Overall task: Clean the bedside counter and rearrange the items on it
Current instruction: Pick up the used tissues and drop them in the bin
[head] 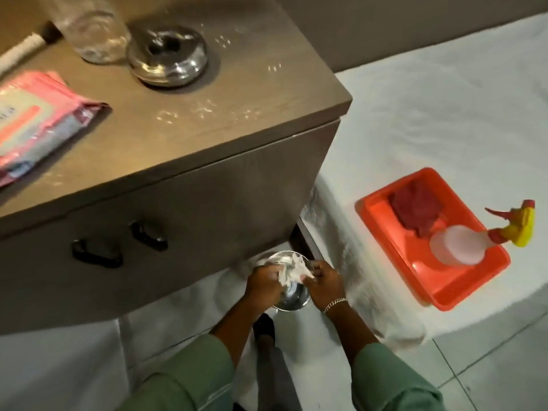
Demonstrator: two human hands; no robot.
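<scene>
The brown bedside counter (252, 93) fills the upper left, with white specks scattered over its top. On it lie a pink wipes packet (35, 126), a clear glass jar (92, 31) and a shiny steel lidded dish (169, 54). Below the counter's front corner, my left hand (264, 281) and my right hand (324, 284) are both closed on a crumpled white tissue (292, 272). They hold it inside a round steel bowl (292, 302), which sits between the hands. I cannot tell what supports the bowl.
An orange tray (382, 215) rests on the white bed at right, holding a red cloth (415, 209) and a spray bottle (456, 244) with a yellow-red trigger. The counter has a drawer with two black handles (98, 253). A white-wrapped stick (20, 51) lies at the counter's far left. The floor is tiled.
</scene>
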